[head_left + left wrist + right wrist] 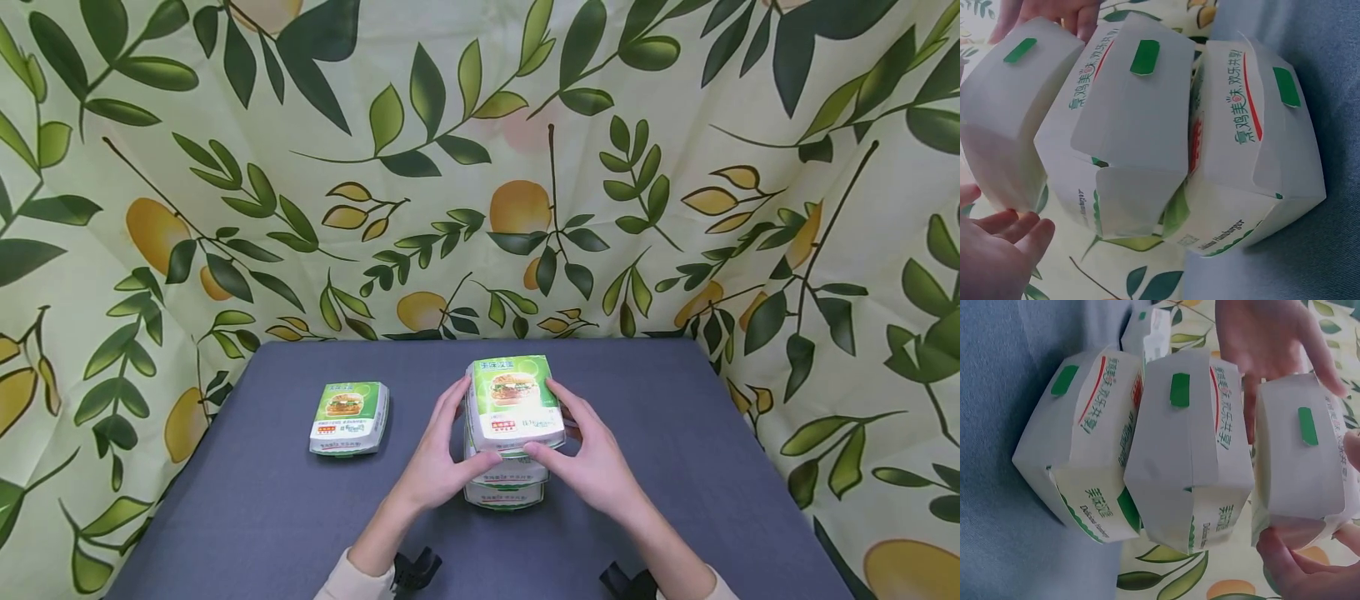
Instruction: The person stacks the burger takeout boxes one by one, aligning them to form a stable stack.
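Both hands grip a burger box from its two sides, fingers along the sides and thumbs at the front edge. The left hand is on its left side, the right hand on its right. This white box has a green lid with a burger picture. Below it, a middle burger box rests on a bottom burger box, which stands on the table. In the right wrist view, a narrow gap shows between the held box and the middle box.
Another burger box of the same kind lies flat on the dark blue-grey tabletop, left of the stack. A leaf-and-fruit patterned cloth hangs behind the table and along both sides. Black straps sit at the wrists.
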`<state>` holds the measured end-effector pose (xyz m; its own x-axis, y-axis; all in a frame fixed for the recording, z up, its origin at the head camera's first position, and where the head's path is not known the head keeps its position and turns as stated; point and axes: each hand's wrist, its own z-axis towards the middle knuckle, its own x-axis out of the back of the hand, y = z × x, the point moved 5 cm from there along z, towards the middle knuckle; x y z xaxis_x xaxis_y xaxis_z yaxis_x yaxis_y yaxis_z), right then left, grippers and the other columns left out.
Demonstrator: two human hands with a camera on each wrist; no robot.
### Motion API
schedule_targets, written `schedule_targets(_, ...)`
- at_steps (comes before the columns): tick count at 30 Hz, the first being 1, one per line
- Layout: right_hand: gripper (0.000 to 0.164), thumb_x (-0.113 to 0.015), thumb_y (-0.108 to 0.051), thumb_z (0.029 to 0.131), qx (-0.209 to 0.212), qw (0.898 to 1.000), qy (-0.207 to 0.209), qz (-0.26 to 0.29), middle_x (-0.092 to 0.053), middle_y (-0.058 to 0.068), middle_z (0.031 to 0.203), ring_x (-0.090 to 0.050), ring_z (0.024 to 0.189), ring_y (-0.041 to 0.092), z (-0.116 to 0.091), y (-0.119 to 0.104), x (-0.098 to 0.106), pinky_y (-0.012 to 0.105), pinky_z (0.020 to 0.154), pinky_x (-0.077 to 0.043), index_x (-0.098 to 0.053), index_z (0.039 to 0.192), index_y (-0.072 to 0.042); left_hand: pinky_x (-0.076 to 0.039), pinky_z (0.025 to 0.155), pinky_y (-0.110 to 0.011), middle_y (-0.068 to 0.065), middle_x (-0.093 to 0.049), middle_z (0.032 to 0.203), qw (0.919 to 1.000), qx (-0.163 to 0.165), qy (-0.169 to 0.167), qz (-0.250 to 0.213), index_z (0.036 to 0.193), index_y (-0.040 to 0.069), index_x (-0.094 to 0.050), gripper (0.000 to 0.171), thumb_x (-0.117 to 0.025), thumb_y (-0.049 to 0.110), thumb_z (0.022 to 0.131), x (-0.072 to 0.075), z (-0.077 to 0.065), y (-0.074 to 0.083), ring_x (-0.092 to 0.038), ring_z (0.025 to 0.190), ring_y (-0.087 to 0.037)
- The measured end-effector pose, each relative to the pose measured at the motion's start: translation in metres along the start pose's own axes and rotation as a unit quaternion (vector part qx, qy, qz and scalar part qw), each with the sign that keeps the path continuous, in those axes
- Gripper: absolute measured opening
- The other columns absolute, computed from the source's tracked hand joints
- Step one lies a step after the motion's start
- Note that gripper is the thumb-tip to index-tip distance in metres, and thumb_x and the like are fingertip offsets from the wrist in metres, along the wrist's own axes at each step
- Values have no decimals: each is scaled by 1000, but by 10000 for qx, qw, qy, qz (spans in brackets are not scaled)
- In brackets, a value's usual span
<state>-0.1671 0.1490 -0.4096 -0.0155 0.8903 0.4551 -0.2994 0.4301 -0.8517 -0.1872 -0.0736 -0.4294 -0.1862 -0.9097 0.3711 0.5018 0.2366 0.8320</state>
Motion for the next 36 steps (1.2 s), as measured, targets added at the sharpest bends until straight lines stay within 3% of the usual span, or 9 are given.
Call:
schedule_targets(4,79,-81,-29,89,87,9999,48,116,-51,6,143,-54,126,24,-2,-3,-1,51,99,-49,-41,156,-21,-34,114,-55,-4,-27,163,9998,-36,129,-150,162,21,-25,94,-81,31,87,3,2,1,-35,144,-27)
schedule_targets(11,78,-81,-20,89,285,9978,104,586,-48,3,143,-49,132,26,-3,-2,0,27,99,-50,-40,156,-22,-40,112,-43,-3,-32,160,9991,-34,132,-389,161,23,-26,89,-78,22,90,7,5,1,-40,142,-25)
schedule_targets(15,78,-80,-16,90,362,9960,9,821,-44,5,147,-44,136,31,-2,1,0,21,100,-48,-39,156,-20,-41,112,-39,-4,-35,159,9992,-48,63,-390,161,20,-28,86,-77,21,90,7,4,0,-40,141,-25)
schedule_targets(26,76,-78,-18,92,113,9956,-183,909,-41,7,151,-44,137,29,1,13,-4,23,103,-45,-38,156,-19,-43,110,-45,-6,-42,153,9993,347,63,-139,160,16,-31,85,-77,27,90,6,1,-5,-45,136,-22)
schedule_targets(36,76,-79,-15,90,139,9954,-119,942,-42,8,150,-45,135,28,1,17,-3,20,103,-45,-39,156,-17,-41,110,-53,-6,-39,155,9989,430,32,-193,160,18,-30,85,-78,28,90,4,1,-6,-44,137,-23)
